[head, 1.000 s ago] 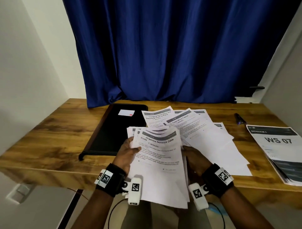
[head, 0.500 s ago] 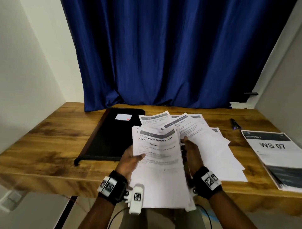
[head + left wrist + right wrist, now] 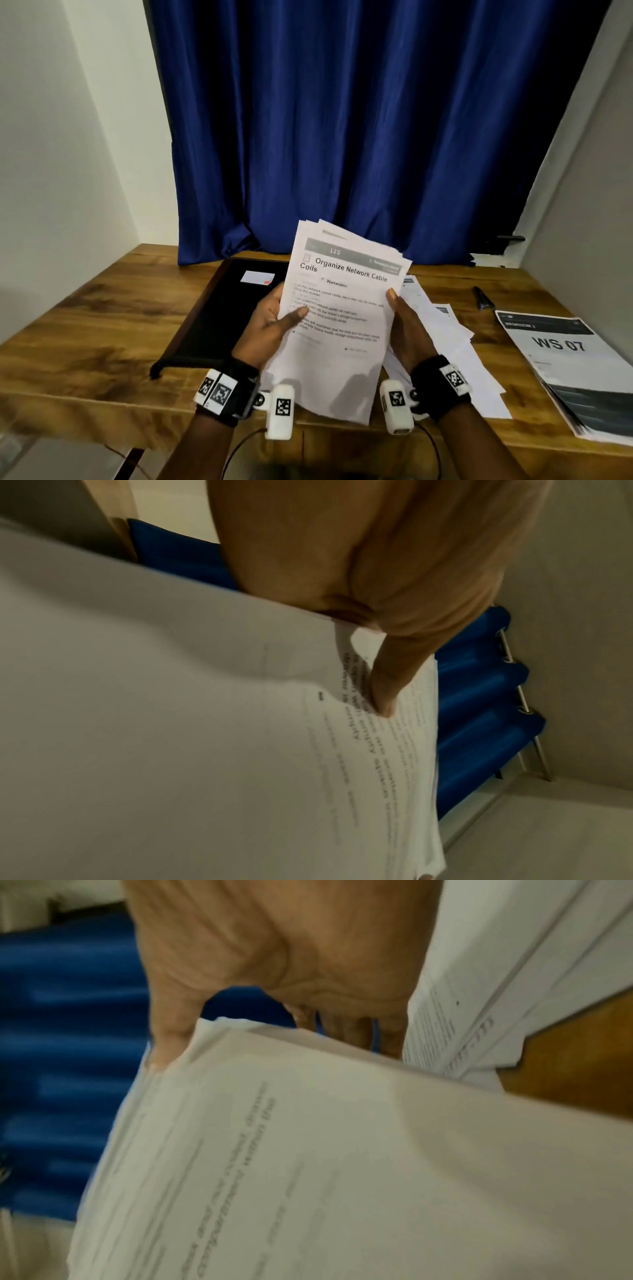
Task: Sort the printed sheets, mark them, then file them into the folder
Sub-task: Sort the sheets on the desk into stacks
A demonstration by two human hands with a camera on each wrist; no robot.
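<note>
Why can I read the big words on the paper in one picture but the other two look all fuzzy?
Head view: the stack of sheets is sharp enough to read "Organize Network Cable Coils", though the small lines smear. Left wrist view: the paper sits right at the lens, dim and blurred, beside the left hand. Right wrist view: blurred too, print streaked, curtain smeared behind the right hand.

The top sheet [image 3: 337, 308] you hold up at 12 o'clock reads "120" in its grey band, then "Organize Network Cable Coils" and "Workstation"; its smaller lines are too blurred to read. At your 3 o'clock, the booklet [image 3: 568, 359] on the table shows "WS 07".
</note>
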